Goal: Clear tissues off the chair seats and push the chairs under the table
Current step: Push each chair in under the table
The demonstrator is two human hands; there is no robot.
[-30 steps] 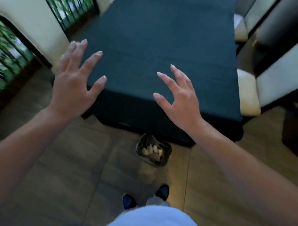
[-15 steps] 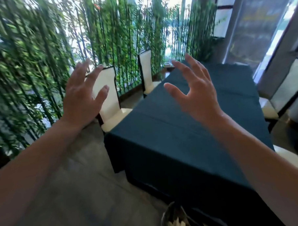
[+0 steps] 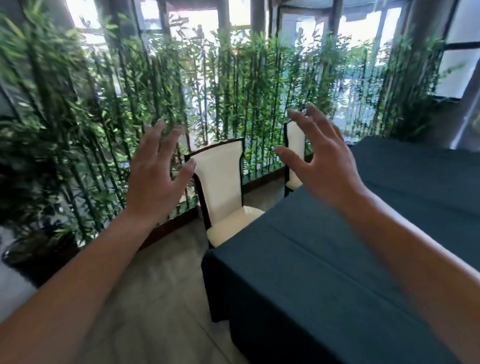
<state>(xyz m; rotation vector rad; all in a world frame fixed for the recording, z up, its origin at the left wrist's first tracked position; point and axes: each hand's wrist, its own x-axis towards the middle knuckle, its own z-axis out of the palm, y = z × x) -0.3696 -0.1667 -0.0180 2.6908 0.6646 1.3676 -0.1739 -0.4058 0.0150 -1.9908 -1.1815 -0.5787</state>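
A long table [image 3: 333, 260] under a dark teal cloth fills the right half of the view. On its left side stands a white chair with a dark frame [image 3: 222, 188], its seat partly under the table edge. A second white chair [image 3: 295, 152] stands farther back, mostly hidden behind my right hand. No tissue shows on the visible seat. My left hand [image 3: 156, 177] is raised in the air left of the near chair, fingers spread, holding nothing. My right hand [image 3: 323, 161] is raised over the table's left edge, fingers apart and empty.
A bamboo screen [image 3: 93, 119] in dark planters runs along the left and back, close behind the chairs. Grey tiled floor [image 3: 156, 309] lies between the bamboo and the table. Windows and pillars stand beyond.
My view has swung up and left from the table end and the bin on the floor to the table's left side. Both hands stayed raised and open; the bin has left the view.
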